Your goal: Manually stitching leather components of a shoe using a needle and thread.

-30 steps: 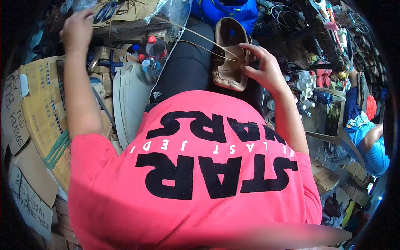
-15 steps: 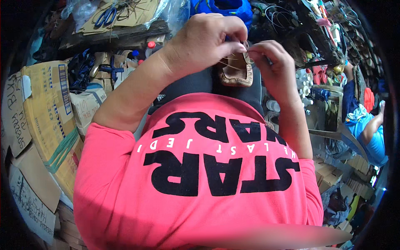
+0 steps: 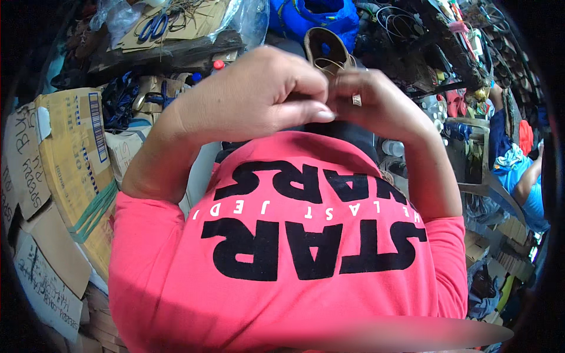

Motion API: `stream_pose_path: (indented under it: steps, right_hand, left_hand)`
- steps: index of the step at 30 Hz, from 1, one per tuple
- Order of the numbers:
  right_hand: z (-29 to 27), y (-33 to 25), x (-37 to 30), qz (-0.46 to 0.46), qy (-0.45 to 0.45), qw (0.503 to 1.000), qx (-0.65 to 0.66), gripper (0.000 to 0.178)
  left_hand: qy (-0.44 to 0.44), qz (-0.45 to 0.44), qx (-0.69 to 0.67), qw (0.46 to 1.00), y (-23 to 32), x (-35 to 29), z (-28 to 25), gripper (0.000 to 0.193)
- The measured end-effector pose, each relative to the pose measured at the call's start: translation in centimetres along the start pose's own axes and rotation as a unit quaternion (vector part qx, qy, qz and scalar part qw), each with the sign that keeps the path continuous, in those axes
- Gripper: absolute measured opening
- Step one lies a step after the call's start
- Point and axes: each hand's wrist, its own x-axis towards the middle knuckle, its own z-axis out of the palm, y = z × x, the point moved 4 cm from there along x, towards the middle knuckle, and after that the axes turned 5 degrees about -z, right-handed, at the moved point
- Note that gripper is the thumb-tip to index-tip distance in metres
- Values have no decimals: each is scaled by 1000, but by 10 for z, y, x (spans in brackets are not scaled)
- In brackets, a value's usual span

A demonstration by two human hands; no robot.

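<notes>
A brown leather shoe [image 3: 325, 47] points toward me beyond my hands; its opening shows, while its toe end is hidden behind them. A thin pale thread [image 3: 329, 61] loops across the shoe near my fingers. My left hand [image 3: 282, 97] is closed, thumb and forefinger pinched together in front of the shoe. Close against it, my right hand [image 3: 371, 97] is also closed, slightly blurred, with a small pale band on one finger. Whatever the fingertips grip is hidden.
At the upper left, blue-handled scissors [image 3: 154, 27] lie on brown sheets. A blue bag [image 3: 347, 20] stands beyond the shoe. Cardboard boxes [image 3: 70, 153] crowd my left. Plastic bottles [image 3: 393, 148] stand to the right, and another person [image 3: 529, 188] is at the far right.
Both hands have come nearer to my body and closer together. The shoe now shows farther away, beyond them, with its opening uncovered and its toe end hidden.
</notes>
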Motion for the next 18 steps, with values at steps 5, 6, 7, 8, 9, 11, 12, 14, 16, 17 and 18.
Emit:
stream_pose_path:
  steps: [5,6,7,8,9,11,12,14,16,17,18]
  right_hand:
    - [-22,-23,-41,93,-145,978,-114,17]
    - [-28,-30,-50,84,-56,964,-247,16]
    - [-33,-35,-55,70,34,924,-373,14]
    - [-29,-34,-56,69,33,924,-375,14]
    - [-30,-37,-58,31,101,901,-421,14]
    - [-29,-36,-62,-29,193,860,-472,16]
    - [-27,-31,-63,-28,192,859,-474,16]
    - [-25,-27,-65,-59,253,857,-446,18]
    - [-21,-20,-65,-71,276,859,-426,19]
    - [-20,-16,-65,-77,292,869,-391,20]
    - [-21,-13,-68,-81,308,878,-357,20]
  left_hand:
    - [94,41,-6,995,-1,22,-13,13]
    - [88,12,-51,995,-4,29,-8,11]
    - [103,49,-41,993,-7,40,-2,12]
    - [116,87,-27,989,-12,51,6,16]
    - [121,120,-39,985,-17,64,14,18]
    - [135,165,-56,976,-19,84,29,21]
    - [134,168,-57,975,-20,89,32,21]
    - [35,32,-92,995,-29,98,43,21]
    - [41,43,-82,995,-35,97,42,18]
    - [55,56,-60,995,-40,92,37,15]
    - [68,72,-39,994,-45,86,32,12]
